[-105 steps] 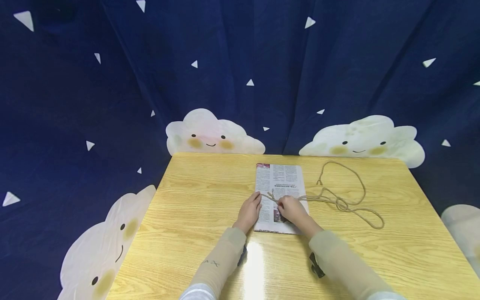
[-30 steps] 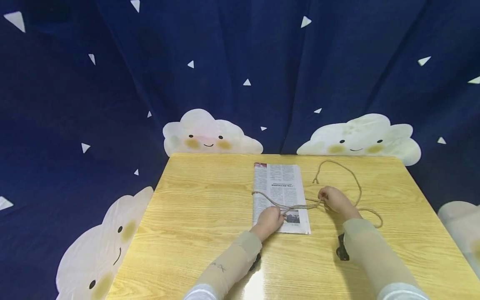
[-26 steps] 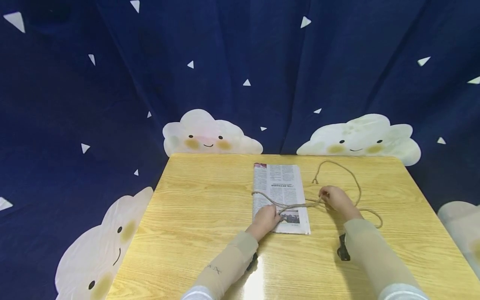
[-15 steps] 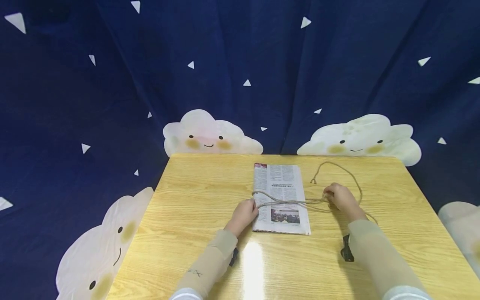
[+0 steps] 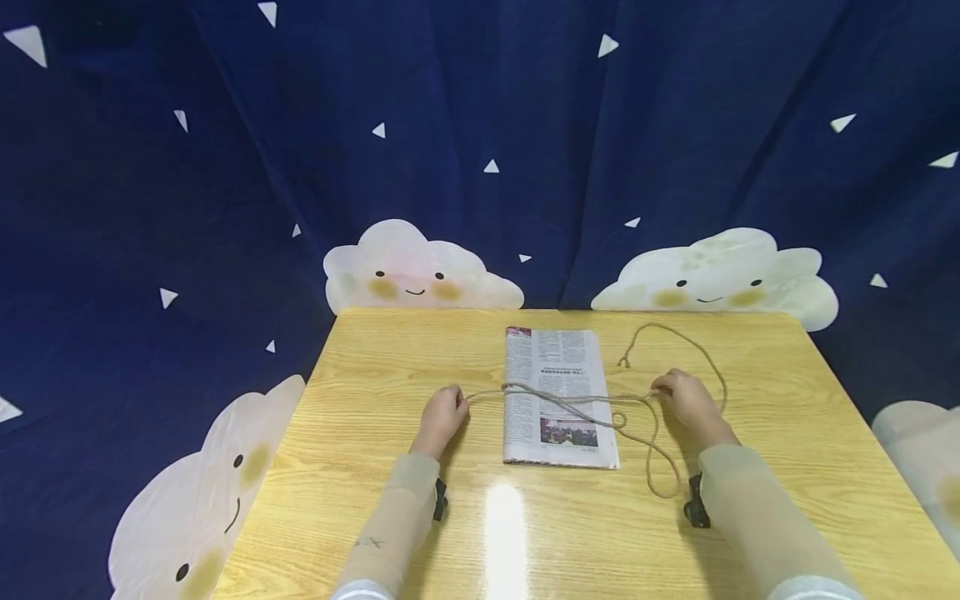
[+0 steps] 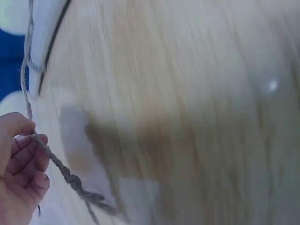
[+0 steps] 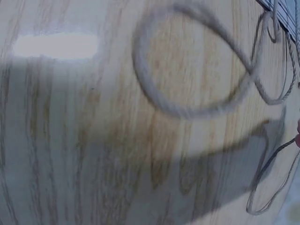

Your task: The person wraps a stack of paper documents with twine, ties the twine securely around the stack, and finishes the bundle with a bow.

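A folded newspaper [image 5: 561, 354] lies on the table, with brown twine [image 5: 486, 392] running across its top and round its left edge. Left of the paper, my left hand [image 5: 441, 415] pinches the twine near one end; in the left wrist view thumb and finger close on it, and a knotted, frayed tail [image 6: 70, 178] hangs past the fingers. My right hand [image 5: 688, 403] pinches the twine to the right of the paper. Only a fingertip [image 7: 298, 137] of it shows at the edge of the right wrist view. A loop of twine [image 7: 140, 70] hangs toward the front there.
The wooden table [image 5: 390, 350] carries everything. Behind my right hand the other length of twine [image 5: 678, 332] curves toward the back, its knotted end right of the paper. A dark blue curtain [image 5: 450, 125] with white clouds stands along the table's back and sides.
My left hand has moved from over the newspaper out past its left edge, drawing the twine across. My right hand has shifted from the paper to its right. A loop now droops toward the front.
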Tool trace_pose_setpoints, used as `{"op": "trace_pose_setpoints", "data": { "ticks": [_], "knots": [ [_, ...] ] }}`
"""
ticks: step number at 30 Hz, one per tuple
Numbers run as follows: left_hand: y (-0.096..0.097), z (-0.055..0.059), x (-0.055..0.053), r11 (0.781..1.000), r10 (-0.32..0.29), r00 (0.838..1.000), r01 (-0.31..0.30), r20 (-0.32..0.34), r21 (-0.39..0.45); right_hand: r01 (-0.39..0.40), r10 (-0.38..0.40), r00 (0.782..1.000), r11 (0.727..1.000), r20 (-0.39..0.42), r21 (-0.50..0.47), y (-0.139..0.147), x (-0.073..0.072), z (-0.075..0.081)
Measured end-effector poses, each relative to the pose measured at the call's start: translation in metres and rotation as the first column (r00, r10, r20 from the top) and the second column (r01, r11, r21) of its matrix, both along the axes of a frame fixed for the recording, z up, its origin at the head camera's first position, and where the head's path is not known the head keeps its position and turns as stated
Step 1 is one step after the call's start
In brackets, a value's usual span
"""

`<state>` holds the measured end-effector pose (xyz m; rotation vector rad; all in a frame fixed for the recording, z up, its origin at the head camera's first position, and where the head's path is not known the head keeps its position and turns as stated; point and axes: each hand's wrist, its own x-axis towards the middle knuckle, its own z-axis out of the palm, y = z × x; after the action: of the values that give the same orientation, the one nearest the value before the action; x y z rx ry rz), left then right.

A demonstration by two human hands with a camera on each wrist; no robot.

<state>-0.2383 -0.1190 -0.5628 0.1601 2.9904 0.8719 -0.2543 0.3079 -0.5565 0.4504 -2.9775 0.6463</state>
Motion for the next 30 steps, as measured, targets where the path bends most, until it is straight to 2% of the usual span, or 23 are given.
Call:
{"op": "trace_pose_setpoints", "data": {
  "ticks": [8, 13, 15, 18, 22, 24, 27, 30],
  "knots": [
    [-0.032, -0.005, -0.002, 0.994, 0.109, 0.994, -0.109, -0.011, -0.001, 0.020, -0.020, 1.000, 1.000, 0.008, -0.001, 0.003, 0.004, -0.006],
    [-0.045, -0.011, -0.002, 0.981, 0.192, 0.981, -0.192, -0.031, -0.025, 0.037, -0.037, 0.999, 0.999, 0.040, 0.002, 0.004, 0.007, -0.009],
    [-0.047, -0.014, -0.001, 0.977, 0.210, 0.977, -0.211, -0.043, -0.036, 0.041, -0.041, 0.998, 0.999, 0.046, 0.007, 0.005, 0.008, -0.011],
    [-0.047, -0.016, -0.001, 0.977, 0.203, 0.976, -0.208, -0.082, -0.056, 0.042, -0.043, 0.998, 0.999, 0.035, 0.022, 0.005, 0.010, -0.013],
    [-0.039, -0.016, -0.002, 0.981, 0.168, 0.971, -0.182, -0.171, -0.071, 0.038, -0.038, 0.999, 0.999, 0.008, 0.037, 0.003, 0.011, -0.012],
    [-0.030, -0.013, -0.004, 0.987, 0.134, 0.971, -0.148, -0.200, -0.056, 0.039, -0.038, 0.999, 0.998, -0.014, 0.048, -0.001, 0.011, -0.009],
    [-0.010, -0.007, -0.008, 0.998, 0.055, 0.980, -0.057, -0.189, -0.007, 0.020, -0.018, 0.999, 0.998, -0.044, 0.053, -0.009, 0.010, -0.006],
    [0.013, -0.001, -0.012, 0.998, -0.048, 0.988, 0.052, -0.149, 0.020, -0.029, 0.030, 0.999, 0.999, -0.032, 0.043, -0.018, 0.007, -0.006]
  ]
}}
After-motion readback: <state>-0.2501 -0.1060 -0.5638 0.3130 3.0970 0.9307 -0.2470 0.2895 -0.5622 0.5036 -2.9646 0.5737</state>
